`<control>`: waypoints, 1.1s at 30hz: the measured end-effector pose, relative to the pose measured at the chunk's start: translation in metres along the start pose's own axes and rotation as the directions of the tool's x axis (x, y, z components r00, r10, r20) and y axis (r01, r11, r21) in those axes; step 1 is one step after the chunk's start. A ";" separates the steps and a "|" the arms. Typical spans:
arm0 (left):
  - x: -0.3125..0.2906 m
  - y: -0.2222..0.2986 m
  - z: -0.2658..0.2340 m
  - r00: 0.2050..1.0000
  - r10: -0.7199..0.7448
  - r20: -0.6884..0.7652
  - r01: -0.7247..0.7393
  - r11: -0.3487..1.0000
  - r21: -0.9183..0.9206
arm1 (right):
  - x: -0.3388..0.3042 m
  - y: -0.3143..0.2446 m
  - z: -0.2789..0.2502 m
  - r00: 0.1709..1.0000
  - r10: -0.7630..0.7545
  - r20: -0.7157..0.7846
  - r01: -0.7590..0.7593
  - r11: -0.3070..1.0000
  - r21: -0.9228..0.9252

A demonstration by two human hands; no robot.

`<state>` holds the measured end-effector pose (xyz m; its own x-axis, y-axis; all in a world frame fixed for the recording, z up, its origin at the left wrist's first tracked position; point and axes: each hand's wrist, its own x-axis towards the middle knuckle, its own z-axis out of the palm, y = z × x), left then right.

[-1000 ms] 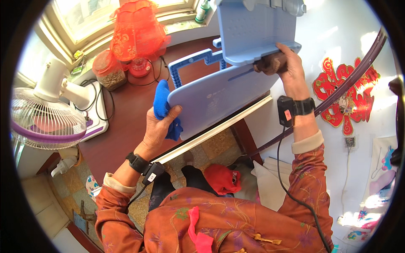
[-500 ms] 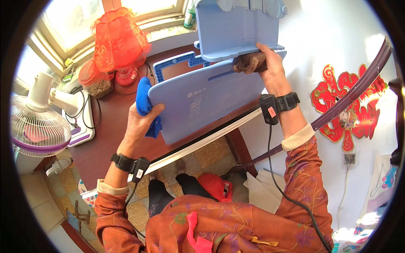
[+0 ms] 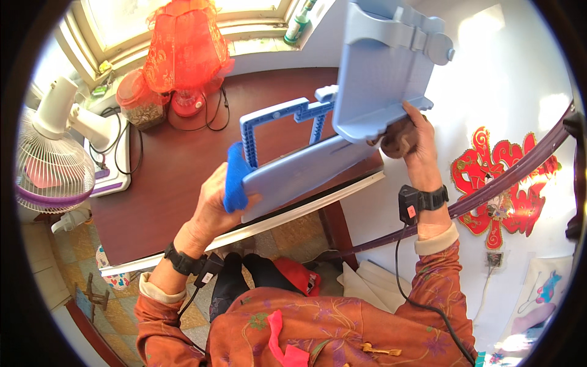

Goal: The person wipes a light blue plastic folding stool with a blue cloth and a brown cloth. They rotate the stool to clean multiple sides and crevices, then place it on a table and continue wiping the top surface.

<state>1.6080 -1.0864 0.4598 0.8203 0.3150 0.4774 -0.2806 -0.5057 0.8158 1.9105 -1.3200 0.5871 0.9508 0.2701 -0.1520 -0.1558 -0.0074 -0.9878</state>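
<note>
A light blue plastic folding stand (image 3: 306,174) is held up in the air, tilted, above the front part of the desk. Its flat panel is seen nearly edge-on, an open notched frame juts out behind it, and an upright back plate with a ledge rises at the right. My left hand (image 3: 209,202) closes on the panel's left end, with a bright blue cloth (image 3: 235,177) between. At the ledge's right end, my right hand (image 3: 422,147) grips the stand together with a bunched brown cloth (image 3: 398,138). Some fingers of both hands are hidden.
The dark red desk (image 3: 165,208) has a pale front edge. A red lamp (image 3: 186,55), a lidded jar (image 3: 140,101) and a white fan (image 3: 55,159) stand at its left. A green bottle (image 3: 298,27) is on the windowsill. A purple rail (image 3: 507,177) crosses the right wall.
The stand has tipped, so its panel has gone from face-on to nearly edge-on, and its back plate has shifted right. Both hands have moved right, still gripping.
</note>
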 end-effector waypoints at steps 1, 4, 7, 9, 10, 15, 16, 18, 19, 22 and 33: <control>-0.001 0.002 0.000 0.998 0.060 0.035 -0.061 0.997 0.039 | -0.007 -0.002 -0.003 1.000 0.007 0.007 -0.007 1.000 -0.011; -0.009 0.011 0.008 0.981 0.171 0.093 -0.175 0.984 0.030 | -0.032 0.001 -0.008 0.997 -0.078 0.010 0.077 0.997 0.021; -0.018 0.017 0.014 0.938 0.305 0.164 -0.306 0.952 -0.022 | -0.035 0.000 -0.020 1.000 0.022 -0.014 -0.021 0.995 0.093; -0.026 0.020 0.021 0.945 0.305 0.122 -0.294 0.951 -0.100 | -0.032 0.002 -0.039 0.999 0.022 -0.044 -0.020 0.999 0.046; -0.030 0.021 0.023 0.937 0.329 0.122 -0.315 0.941 -0.122 | -0.032 0.002 -0.053 1.000 0.013 -0.025 -0.012 1.000 0.013; -0.048 0.023 0.040 0.909 0.403 0.107 -0.381 0.907 -0.182 | -0.033 0.004 -0.133 0.981 0.007 -0.193 -0.070 0.944 -0.322; -0.050 0.022 0.043 0.907 0.407 0.104 -0.382 0.902 -0.200 | -0.034 0.001 -0.142 0.991 -0.044 -0.124 -0.014 0.900 -0.435; -0.053 0.021 0.048 0.906 0.411 0.102 -0.380 0.896 -0.230 | -0.033 -0.011 -0.144 0.978 -0.152 -0.140 0.070 0.882 -0.467; -0.054 0.020 0.050 0.902 0.419 0.100 -0.391 0.893 -0.222 | -0.034 -0.020 -0.138 0.964 -0.220 -0.151 0.131 0.883 -0.450; -0.055 0.021 0.052 0.889 0.445 0.107 -0.414 0.881 -0.228 | -0.035 -0.055 -0.095 0.892 -0.429 -0.142 0.343 0.849 -0.403; -0.055 0.028 0.054 0.875 0.475 0.093 -0.446 0.866 -0.228 | -0.090 -0.134 0.019 0.703 -0.628 0.335 0.704 0.544 -0.458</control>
<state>1.5817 -1.1612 0.4386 0.6306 -0.0389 0.7751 -0.7223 -0.3948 0.5678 1.8407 -1.3253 0.7342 0.6762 0.5167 0.5251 0.7070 -0.2545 -0.6599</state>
